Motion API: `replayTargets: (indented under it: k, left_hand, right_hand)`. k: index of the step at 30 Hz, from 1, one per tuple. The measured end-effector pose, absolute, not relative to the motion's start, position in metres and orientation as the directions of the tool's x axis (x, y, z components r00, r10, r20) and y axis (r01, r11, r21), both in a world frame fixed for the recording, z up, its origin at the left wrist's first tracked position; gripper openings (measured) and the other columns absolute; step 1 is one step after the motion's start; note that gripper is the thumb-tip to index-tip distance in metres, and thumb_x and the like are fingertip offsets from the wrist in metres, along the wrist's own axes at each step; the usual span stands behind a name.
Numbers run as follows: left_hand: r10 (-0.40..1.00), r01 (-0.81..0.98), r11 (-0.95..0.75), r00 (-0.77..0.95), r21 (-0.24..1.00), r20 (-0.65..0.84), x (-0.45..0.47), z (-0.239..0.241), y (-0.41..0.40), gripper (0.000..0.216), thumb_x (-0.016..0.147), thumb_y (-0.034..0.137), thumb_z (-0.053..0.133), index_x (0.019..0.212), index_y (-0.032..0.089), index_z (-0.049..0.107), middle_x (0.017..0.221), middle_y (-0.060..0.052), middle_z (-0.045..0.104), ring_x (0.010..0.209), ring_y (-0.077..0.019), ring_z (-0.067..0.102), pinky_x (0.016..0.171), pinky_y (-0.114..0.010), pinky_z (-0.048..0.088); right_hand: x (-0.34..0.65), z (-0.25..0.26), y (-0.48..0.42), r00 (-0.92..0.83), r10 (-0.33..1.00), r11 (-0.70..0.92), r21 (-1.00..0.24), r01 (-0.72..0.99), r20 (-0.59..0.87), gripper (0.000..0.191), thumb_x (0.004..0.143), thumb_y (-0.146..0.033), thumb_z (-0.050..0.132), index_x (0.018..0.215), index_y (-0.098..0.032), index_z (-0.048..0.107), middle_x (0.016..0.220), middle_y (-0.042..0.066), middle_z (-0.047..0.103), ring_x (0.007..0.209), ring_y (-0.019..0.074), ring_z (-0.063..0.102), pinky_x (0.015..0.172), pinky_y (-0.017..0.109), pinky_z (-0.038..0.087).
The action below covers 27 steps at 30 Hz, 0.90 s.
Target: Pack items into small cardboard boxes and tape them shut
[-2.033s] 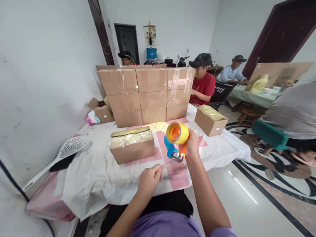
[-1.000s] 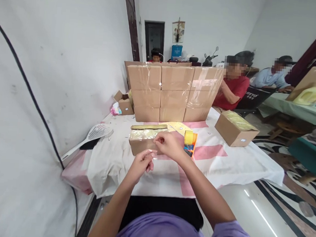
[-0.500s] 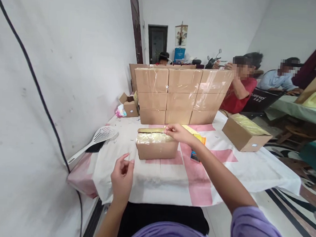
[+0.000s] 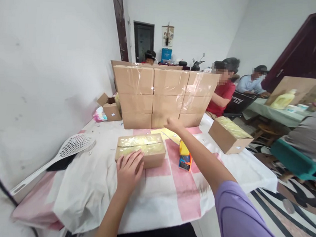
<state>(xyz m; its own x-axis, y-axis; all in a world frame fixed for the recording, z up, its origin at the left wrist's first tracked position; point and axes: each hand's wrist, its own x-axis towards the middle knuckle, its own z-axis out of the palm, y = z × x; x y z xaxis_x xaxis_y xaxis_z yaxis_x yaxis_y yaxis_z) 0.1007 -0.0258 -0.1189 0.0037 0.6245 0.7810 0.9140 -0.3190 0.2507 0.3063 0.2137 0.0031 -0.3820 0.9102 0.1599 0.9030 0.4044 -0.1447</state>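
Pressing the left hand flat against a plastic-covered, filled carton.

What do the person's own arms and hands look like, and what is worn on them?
Both hands are bare, with no gloves, rings or watch visible. The left hand and its forearm are uncovered. The right hand has a bare forearm too; a short purple sleeve covers the upper arm.

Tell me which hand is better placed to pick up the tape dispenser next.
Probably the right. The left hand lies flat against the near side of the open box, holding it. The right hand is free, stretched toward the stacked boxes, and its arm passes directly over the tape dispenser.
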Motion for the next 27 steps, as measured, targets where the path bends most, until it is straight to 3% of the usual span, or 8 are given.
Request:
replayTargets:
  k: [3, 6, 11, 18, 21, 27]
  left_hand:
    - [0.593, 0.924, -0.33, 0.043, 0.195, 0.804, 0.098, -0.12, -0.025, 0.039, 0.094, 0.022, 0.062, 0.132, 0.029, 0.065, 0.132, -0.006, 0.071, 0.12, -0.0288, 0.064, 0.114, -0.046, 0.024]
    - [0.563, 0.933, -0.333, 0.08, 0.137, 0.823, 0.095, -0.121, -0.02, 0.041, 0.093, 0.023, 0.063, 0.133, 0.03, 0.064, 0.13, -0.005, 0.072, 0.116, -0.0276, 0.066, 0.112, -0.045, 0.026]
    - [0.539, 0.953, -0.281, 0.058, 0.114, 0.84, 0.097, -0.123, -0.011, 0.04, 0.089, 0.022, 0.07, 0.128, 0.028, 0.066, 0.125, -0.005, 0.075, 0.113, -0.0282, 0.067, 0.111, -0.046, 0.028]
    - [0.502, 0.963, -0.245, 0.027, 0.112, 0.865, 0.103, -0.118, -0.008, 0.035, 0.085, 0.017, 0.075, 0.119, 0.025, 0.069, 0.116, -0.004, 0.078, 0.106, -0.0252, 0.069, 0.112, -0.042, 0.03]
    - [0.503, 0.962, -0.252, 0.039, 0.103, 0.864, 0.101, -0.117, -0.008, 0.034, 0.085, 0.017, 0.076, 0.118, 0.024, 0.07, 0.115, -0.004, 0.078, 0.105, -0.0249, 0.069, 0.111, -0.042, 0.03]
    - [0.494, 0.959, -0.261, 0.034, 0.111, 0.869, 0.099, -0.119, -0.006, 0.034, 0.084, 0.017, 0.076, 0.117, 0.025, 0.071, 0.114, -0.004, 0.078, 0.105, -0.0242, 0.069, 0.113, -0.042, 0.028]
  right_hand:
    - [0.378, -0.012, 0.23, -0.315, 0.943, 0.331, -0.186, 0.925, 0.11, 0.009, 0.082, -0.018, 0.069, 0.084, -0.012, 0.076, 0.088, 0.016, 0.076, 0.08, 0.0248, 0.067, 0.07, 0.03, 0.043]
    - [0.431, -0.038, 0.241, -0.321, 0.945, 0.327, -0.243, 0.913, 0.065, 0.007, 0.079, -0.013, 0.07, 0.082, -0.014, 0.077, 0.08, 0.01, 0.075, 0.071, 0.0197, 0.064, 0.063, 0.027, 0.043]
    - [0.454, -0.085, 0.261, -0.385, 0.922, 0.373, -0.339, 0.864, 0.033, 0.029, 0.09, -0.019, 0.061, 0.116, -0.014, 0.074, 0.096, 0.009, 0.075, 0.077, 0.0157, 0.065, 0.069, 0.024, 0.047]
    - [0.424, -0.113, 0.301, -0.508, 0.855, 0.441, -0.371, 0.817, -0.101, 0.04, 0.085, -0.015, 0.068, 0.124, -0.019, 0.072, 0.105, 0.009, 0.073, 0.084, 0.0182, 0.065, 0.077, 0.025, 0.048]
    - [0.415, -0.115, 0.314, -0.546, 0.818, 0.465, -0.353, 0.812, -0.18, 0.039, 0.078, -0.009, 0.07, 0.115, -0.02, 0.074, 0.103, 0.008, 0.071, 0.083, 0.0188, 0.064, 0.074, 0.025, 0.047]
    - [0.412, -0.117, 0.32, -0.574, 0.767, 0.48, -0.34, 0.809, -0.284, 0.014, 0.075, -0.009, 0.066, 0.085, -0.019, 0.069, 0.096, 0.005, 0.069, 0.083, 0.0176, 0.061, 0.071, 0.023, 0.044]
